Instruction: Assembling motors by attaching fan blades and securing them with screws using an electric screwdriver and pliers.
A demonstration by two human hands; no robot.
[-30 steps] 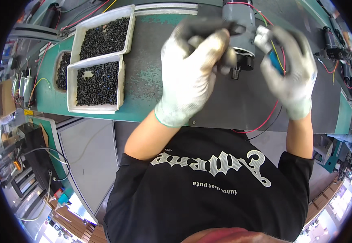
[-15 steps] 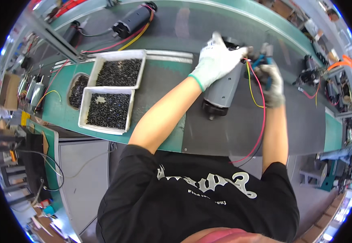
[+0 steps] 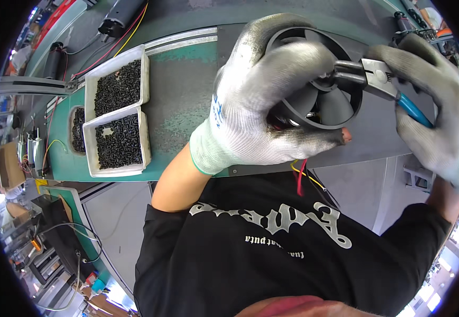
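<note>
My left hand (image 3: pixel 250 105), in a white glove with dark-stained fingers, is wrapped round the end of a motor with a black fan in a round shroud (image 3: pixel 337 110). The fan end is tilted up, and the motor's body is mostly hidden behind it and the glove. My right hand (image 3: pixel 438 105), gloved too, is closed on pliers (image 3: pixel 380 79) with metal jaws and blue handles. The jaw tips are at the fan's hub, partly behind my left fingers; whether they grip anything there I cannot tell. Red and yellow wires (image 3: pixel 300 174) hang below the motor.
To the left, two white trays (image 3: pixel 144 142) hold many small black parts, beside an oval recess (image 3: pixel 77 129) with more of them. Another motor (image 3: pixel 121 18) with wires lies at the far left. The green bench's front edge runs before my body.
The motor, lying on the bench before, is now raised with its fan end turned up toward me. The pliers have come to the hub. My left hand has shifted to the fan end.
</note>
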